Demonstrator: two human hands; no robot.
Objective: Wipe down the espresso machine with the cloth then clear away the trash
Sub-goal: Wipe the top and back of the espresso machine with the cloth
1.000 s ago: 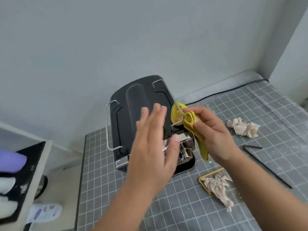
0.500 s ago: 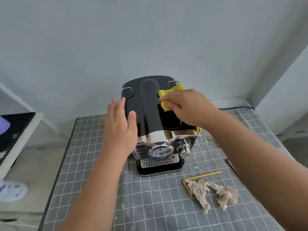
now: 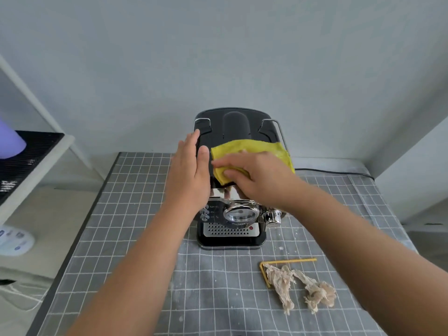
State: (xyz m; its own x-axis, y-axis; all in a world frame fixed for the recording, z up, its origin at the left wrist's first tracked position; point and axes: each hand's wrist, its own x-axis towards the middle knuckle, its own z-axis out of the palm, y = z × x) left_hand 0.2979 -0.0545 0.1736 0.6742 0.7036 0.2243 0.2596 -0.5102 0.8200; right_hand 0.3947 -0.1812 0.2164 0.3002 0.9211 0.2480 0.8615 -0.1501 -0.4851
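The yellow cloth (image 3: 252,151) is pressed flat onto the top of the espresso machine (image 3: 232,180) by the right hand (image 3: 257,178), fingers spread over it. The machine's side is steadied by the flat, straight-fingered left hand (image 3: 191,170). If too hard a push is given, the machine could be slid on the gridded mat (image 3: 145,238); the crumpled tissue (image 3: 300,289) and yellow straw (image 3: 288,261) are not yet cleared.

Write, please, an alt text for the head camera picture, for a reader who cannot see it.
A person's right hand presses a yellow cloth on top of a black espresso machine, while the left hand rests flat against the machine's left side. On the grey checked tablecloth in front lie crumpled tissue scraps and a bent yellow straw.
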